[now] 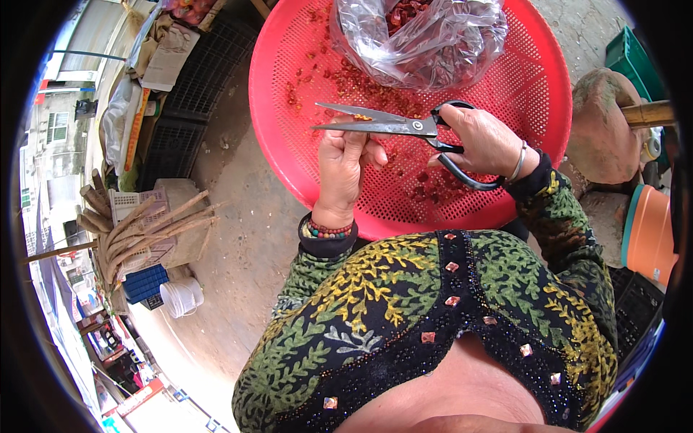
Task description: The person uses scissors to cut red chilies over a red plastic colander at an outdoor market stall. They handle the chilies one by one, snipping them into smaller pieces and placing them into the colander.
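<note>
My right hand (482, 132) grips the black handles of a pair of scissors (400, 125), whose parted blades point left, with small yellow-orange bits between them. My left hand (344, 162) is raised at the blades, its fingers bent; what its fingertips hold is hidden behind the lower blade. Under both hands is a round red perforated plastic basket (281, 157). Red dried pieces (438, 184), which look like cut chillies, and seeds lie scattered in it. A clear plastic bag (427, 59) with more red dried pieces rests at the basket's far side.
On the left stand black plastic crates (173, 146), a bundle of wooden sticks (146, 233), a blue crate (145, 284) and a white bucket (181, 297) on the concrete floor. A large stone (603, 130), a green bin (633, 65) and an orange tub (649, 235) stand at the right.
</note>
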Motion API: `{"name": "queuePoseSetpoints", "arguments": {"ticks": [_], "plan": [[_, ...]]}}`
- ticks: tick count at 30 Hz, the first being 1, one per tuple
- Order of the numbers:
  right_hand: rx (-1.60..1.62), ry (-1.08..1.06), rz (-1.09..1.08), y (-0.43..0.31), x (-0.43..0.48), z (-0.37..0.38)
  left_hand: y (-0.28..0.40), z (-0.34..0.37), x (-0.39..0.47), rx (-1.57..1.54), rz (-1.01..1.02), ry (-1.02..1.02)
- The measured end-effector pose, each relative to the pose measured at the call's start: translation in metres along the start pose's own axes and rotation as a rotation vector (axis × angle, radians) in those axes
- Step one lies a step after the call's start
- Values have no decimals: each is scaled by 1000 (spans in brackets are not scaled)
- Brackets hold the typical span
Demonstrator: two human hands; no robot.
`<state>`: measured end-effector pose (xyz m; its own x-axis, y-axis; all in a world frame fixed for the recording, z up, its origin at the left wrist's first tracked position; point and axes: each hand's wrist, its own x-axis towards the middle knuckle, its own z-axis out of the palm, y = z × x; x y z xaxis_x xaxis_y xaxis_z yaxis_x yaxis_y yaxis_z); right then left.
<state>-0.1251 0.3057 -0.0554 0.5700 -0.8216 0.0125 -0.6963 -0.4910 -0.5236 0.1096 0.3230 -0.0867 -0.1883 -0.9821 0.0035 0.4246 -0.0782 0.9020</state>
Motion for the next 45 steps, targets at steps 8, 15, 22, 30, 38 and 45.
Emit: {"name": "queuePoseSetpoints", "arguments": {"ticks": [8,15,22,30,38,45], "plan": [[-18,-24,16,0,-2,-2,-2,0,-1,-4,-44,49],[-8,-57,46,-3,-3,-5,-2,1,-2,-1,-68,78],[17,-49,40,-1,-3,-2,-2,0,-2,-25,-80,90],[34,59,-25,-6,0,3,8,9,-3,55,-87,58],[28,-80,76,-6,1,0,1,6,-3,0,-120,113],[-39,112,-17,0,-4,-1,-4,-2,0,-112,-113,174]]}}
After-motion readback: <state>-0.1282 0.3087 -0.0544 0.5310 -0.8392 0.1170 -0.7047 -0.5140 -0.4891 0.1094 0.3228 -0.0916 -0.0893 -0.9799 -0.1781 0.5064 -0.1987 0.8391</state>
